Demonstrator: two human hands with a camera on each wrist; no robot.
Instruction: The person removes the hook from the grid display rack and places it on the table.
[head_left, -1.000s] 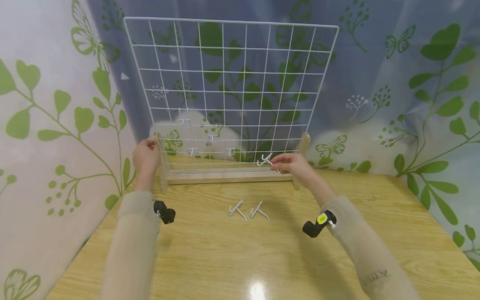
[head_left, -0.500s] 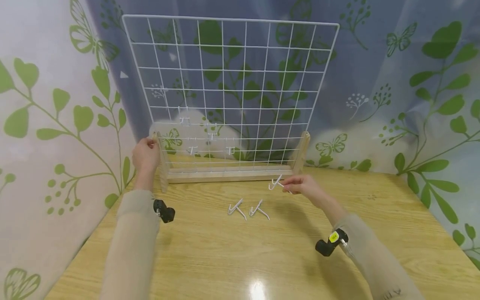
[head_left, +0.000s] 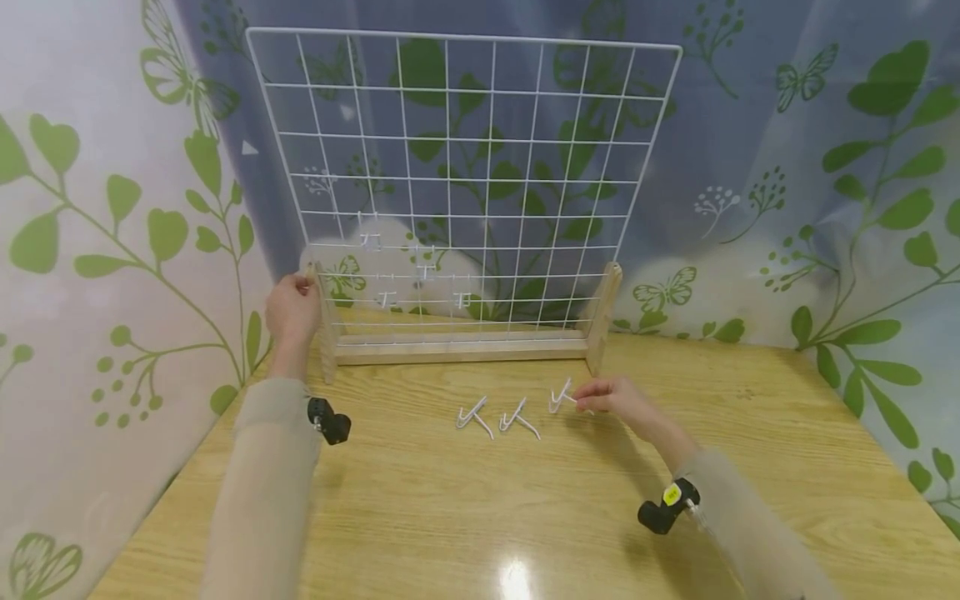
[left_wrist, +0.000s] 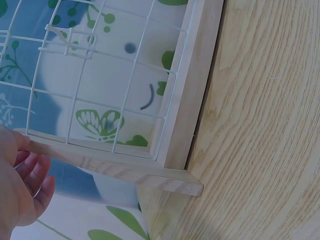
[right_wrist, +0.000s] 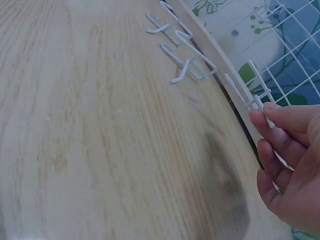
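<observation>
Hooks, a pair in white wire, lie loose side by side on the wood-grain surface, crossbars slanting up & away, prongs trailing toward near R; of the two hands, the R hand is closer to them. Just R of the pair & apart from it, a third hook is pinched by its prong btwn R thumb & fingertip, apparently off the surface; its crossbar end faces L, away from the palm, long axis approx. in line w/ the loose two. Key relation, it seems: held hook is on the near side of the base bar, toward its R end, low & not touching the grid. L hand, farther back & well to the L, pinches the top of the L post. White wire grid stands behind, four hung hooks at its lower L & mid. Rearmost: leaf-print backdrop.
</observation>
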